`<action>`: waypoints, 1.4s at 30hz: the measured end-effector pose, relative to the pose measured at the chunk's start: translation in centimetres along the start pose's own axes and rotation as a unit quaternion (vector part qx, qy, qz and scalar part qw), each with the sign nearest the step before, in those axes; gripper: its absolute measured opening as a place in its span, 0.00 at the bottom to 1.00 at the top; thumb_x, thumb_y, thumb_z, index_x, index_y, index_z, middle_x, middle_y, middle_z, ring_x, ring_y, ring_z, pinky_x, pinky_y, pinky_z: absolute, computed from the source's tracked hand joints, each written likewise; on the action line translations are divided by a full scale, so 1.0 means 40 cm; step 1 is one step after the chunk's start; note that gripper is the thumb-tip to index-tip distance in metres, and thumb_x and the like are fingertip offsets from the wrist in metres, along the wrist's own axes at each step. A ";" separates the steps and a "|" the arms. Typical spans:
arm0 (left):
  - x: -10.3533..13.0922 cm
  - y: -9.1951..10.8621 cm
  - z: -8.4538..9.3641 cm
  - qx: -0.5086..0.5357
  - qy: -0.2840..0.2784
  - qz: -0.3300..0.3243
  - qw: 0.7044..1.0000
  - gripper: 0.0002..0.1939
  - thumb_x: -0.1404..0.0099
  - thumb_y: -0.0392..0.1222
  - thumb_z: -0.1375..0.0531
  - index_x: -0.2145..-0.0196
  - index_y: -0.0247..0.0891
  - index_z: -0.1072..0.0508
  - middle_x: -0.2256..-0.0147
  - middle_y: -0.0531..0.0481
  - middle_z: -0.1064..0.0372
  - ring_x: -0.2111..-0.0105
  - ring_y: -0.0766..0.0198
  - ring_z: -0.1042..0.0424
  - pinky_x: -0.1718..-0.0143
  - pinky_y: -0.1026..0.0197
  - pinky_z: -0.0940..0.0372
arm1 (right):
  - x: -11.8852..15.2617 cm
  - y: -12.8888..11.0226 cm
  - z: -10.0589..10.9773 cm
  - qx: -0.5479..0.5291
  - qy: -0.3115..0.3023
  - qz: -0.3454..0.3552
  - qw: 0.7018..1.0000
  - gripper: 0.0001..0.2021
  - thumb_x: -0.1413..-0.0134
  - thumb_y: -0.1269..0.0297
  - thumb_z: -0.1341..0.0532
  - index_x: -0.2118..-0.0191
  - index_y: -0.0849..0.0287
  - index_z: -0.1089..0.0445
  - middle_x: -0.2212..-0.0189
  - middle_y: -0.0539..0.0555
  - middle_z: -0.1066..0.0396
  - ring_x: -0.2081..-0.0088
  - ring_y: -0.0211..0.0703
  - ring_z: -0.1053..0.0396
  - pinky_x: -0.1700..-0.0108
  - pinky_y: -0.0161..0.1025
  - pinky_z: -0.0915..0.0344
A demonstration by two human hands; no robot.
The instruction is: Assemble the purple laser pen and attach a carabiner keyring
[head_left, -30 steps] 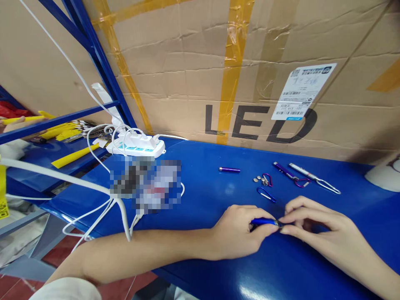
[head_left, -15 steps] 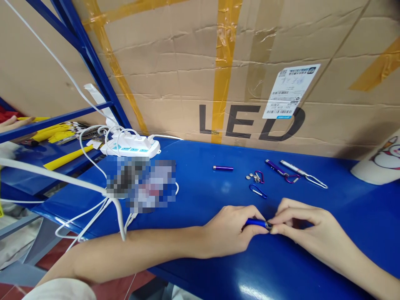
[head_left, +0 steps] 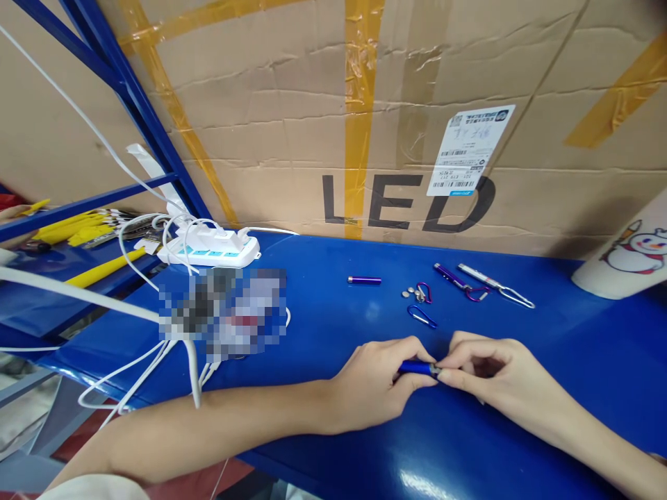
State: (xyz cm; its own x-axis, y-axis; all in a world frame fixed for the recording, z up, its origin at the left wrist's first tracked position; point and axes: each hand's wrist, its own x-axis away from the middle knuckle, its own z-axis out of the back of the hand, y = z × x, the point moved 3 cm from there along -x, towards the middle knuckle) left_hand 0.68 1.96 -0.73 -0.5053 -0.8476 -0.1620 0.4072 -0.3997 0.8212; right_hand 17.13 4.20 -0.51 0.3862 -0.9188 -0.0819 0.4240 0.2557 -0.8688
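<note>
Left hand [head_left: 372, 382] grips glossy blue tube [head_left: 415, 367]; right hand [head_left: 492, 371] pinches its metallic end [head_left: 434, 371]. Tabletop [head_left: 588, 361] extends right of grip, front edge [head_left: 278, 472] nearer and left.

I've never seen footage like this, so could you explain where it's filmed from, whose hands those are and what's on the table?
No machine here: these are one person's bare hands, filmed by a camera worn on their head, looking forward and down. The left hand grips a blue tube; the right hand pinches its end. On the blue table lie a short purple tube, small round metal pieces, a blue clip, a purple stick and a silver stick. A power strip sits at the left, a white container at the right, a cardboard box behind.
</note>
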 end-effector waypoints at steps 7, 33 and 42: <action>0.001 0.000 -0.002 0.039 0.014 0.026 0.999 0.08 0.36 0.39 0.45 0.59 0.39 0.31 0.62 0.52 0.27 0.64 0.67 0.29 0.64 0.68 0.38 | -0.004 0.002 0.006 0.017 0.037 0.047 0.998 0.15 0.56 0.51 0.34 0.80 0.59 0.27 0.85 0.48 0.41 0.84 0.30 0.48 0.84 0.29 0.49; -0.006 0.003 -0.012 -0.019 -0.063 0.008 0.998 0.07 0.32 0.40 0.52 0.63 0.39 0.36 0.75 0.57 0.38 0.75 0.69 0.38 0.69 0.67 0.43 | 0.026 -0.039 0.034 0.064 0.073 0.281 0.955 0.05 0.49 0.65 0.36 0.72 0.59 0.24 0.72 0.52 0.31 0.72 0.34 0.32 0.70 0.30 0.34; -0.011 0.002 -0.012 0.049 -0.054 0.015 0.997 0.08 0.32 0.42 0.50 0.59 0.38 0.35 0.72 0.54 0.34 0.73 0.70 0.35 0.70 0.68 0.42 | 0.014 -0.030 0.037 0.030 0.086 0.206 0.974 0.07 0.53 0.61 0.33 0.74 0.58 0.25 0.74 0.51 0.32 0.75 0.32 0.35 0.77 0.29 0.39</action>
State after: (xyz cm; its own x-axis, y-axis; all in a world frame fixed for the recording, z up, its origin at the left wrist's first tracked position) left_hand 1.32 2.14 -0.86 -0.5757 -0.8136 -0.0816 0.3496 -0.3351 0.8749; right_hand 18.03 3.82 1.22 0.3924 -0.7696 -0.5037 0.3107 0.6264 -0.7149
